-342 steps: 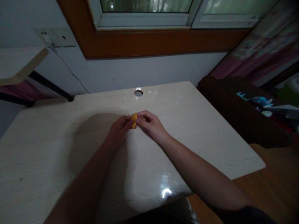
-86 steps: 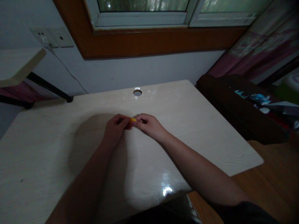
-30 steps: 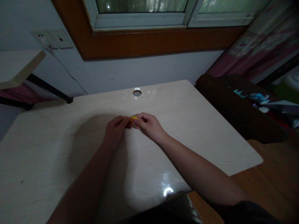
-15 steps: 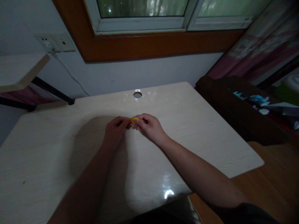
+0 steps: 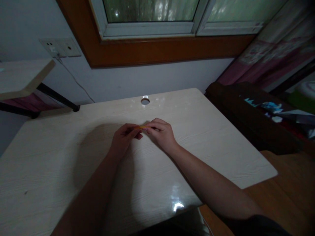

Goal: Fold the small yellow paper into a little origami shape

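A thin, flat yellow-orange piece (image 5: 144, 127) stretches between my fingertips, seen almost edge-on; it looks like paper, but its exact kind cannot be made out. My left hand (image 5: 125, 135) pinches its left end between thumb and fingers. At the other end, my right hand (image 5: 162, 131) is closed on it, with thumb and index finger pressed together. Both hands are above the middle of the pale wood-grain table (image 5: 197, 131), and my fingers hide much of the piece.
A round hole (image 5: 145, 101) lies near the table's back edge. At the left stands a raised shelf (image 5: 24, 77) on black legs. A white cable (image 5: 73, 78) runs from the wall socket (image 5: 60, 48). Dark furniture (image 5: 228, 108) with loose items stands at the right.
The yellow piece has turned from showing a broader face to lying nearly edge-on. My right hand's fingers have shifted and lie straighter along it; both hands stay close together.
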Action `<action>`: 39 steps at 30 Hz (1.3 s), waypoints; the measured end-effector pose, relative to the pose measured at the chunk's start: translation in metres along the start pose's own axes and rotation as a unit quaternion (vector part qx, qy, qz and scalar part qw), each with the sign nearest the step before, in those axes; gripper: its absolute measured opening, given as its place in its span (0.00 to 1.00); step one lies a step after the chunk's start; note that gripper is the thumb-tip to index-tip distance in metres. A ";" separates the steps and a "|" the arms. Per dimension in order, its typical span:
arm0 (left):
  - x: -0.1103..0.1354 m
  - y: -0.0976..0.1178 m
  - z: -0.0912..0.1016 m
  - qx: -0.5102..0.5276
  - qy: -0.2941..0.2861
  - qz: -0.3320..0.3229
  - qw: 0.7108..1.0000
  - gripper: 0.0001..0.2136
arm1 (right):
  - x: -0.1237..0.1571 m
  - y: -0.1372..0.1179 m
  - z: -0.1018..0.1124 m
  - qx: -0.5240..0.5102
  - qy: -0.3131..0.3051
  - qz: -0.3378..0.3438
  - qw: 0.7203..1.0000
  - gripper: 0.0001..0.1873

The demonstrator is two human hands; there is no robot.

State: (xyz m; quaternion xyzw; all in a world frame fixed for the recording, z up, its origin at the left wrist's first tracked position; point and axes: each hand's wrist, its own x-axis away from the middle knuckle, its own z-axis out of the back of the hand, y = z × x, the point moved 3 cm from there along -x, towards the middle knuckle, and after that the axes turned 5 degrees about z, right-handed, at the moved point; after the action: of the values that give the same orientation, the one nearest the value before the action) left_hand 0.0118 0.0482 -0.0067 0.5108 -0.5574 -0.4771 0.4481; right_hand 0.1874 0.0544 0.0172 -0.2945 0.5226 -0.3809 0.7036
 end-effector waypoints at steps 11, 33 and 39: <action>0.005 0.006 0.004 -0.029 0.071 -0.070 0.995 0.11 | 0.002 0.002 -0.002 -0.042 0.041 -0.025 0.998 0.12; 0.012 0.010 0.001 -0.173 0.067 -0.154 0.970 0.06 | 0.003 -0.001 -0.001 -0.024 -0.013 0.061 0.998 0.06; 0.013 0.010 0.002 -0.173 0.082 -0.151 0.970 0.06 | 0.001 -0.003 -0.002 -0.034 -0.023 0.040 0.998 0.05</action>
State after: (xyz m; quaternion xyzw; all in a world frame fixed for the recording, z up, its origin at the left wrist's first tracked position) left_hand 0.0076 0.0354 0.0028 0.5412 -0.3445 -0.5851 0.4962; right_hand 0.1847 0.0522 0.0183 -0.3060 0.5299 -0.3279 0.7198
